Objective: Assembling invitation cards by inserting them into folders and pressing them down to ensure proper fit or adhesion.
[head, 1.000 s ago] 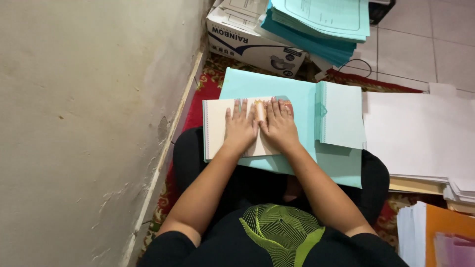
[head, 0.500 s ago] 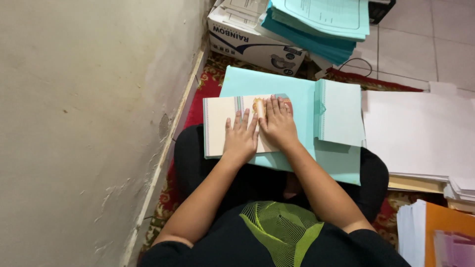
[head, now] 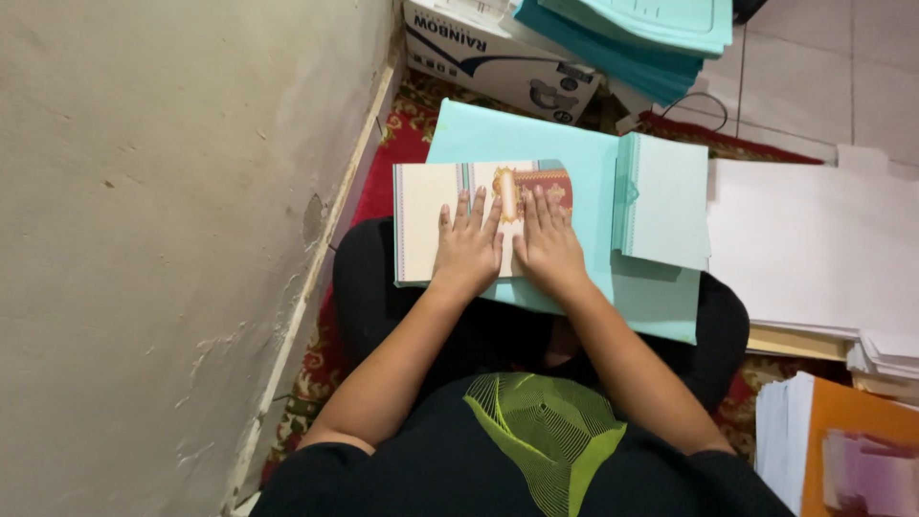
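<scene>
Both hands flat on the card
Left hand [head: 467, 251] and right hand [head: 548, 247] lay side by side, fingers spread, holding nothing, pressing the card [head: 421, 220]; teal folder [head: 536, 144] sat underneath

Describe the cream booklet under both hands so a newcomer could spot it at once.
Start at the plaster wall on the left; beside it a large teal folder lies across the person's lap. On its left half sits the cream booklet, pressed flat by the left hand and right hand. Only it has a red-and-gold ornamental panel.
</scene>
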